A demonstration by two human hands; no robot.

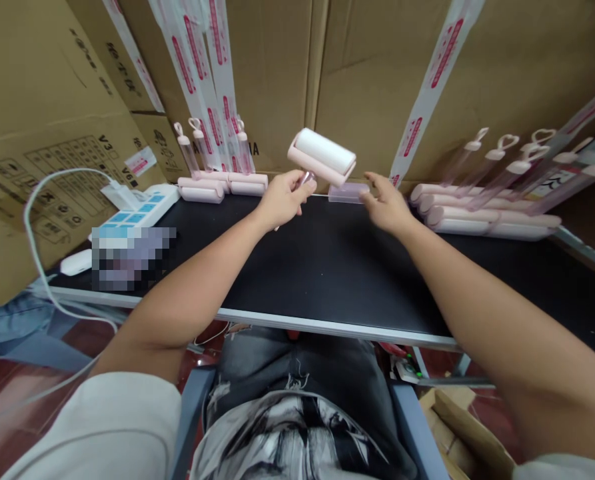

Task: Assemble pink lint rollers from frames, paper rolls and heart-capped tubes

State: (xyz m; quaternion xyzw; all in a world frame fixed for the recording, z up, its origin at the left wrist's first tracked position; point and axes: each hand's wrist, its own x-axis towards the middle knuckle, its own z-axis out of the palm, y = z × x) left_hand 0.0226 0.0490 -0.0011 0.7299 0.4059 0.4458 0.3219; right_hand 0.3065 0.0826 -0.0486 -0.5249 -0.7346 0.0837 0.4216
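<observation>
A pink lint roller [322, 157] with a white sheet roll is raised above the back of the black table. My left hand [284, 200] is closed around its handle, and the roller head tilts down to the right. Just right of it, a clear lilac plastic cover [346, 193] lies near the table's back edge. My right hand [387, 203] is beside the cover's right end, fingers apart; whether a fingertip touches it I cannot tell.
Several pink lint rollers [487, 217] stand in rows at the right, handles up. More rollers [202, 190] stand back left. A white power strip [142, 210] with a cable lies on the left of the table [322, 273]. Cardboard boxes [272, 80] wall the back.
</observation>
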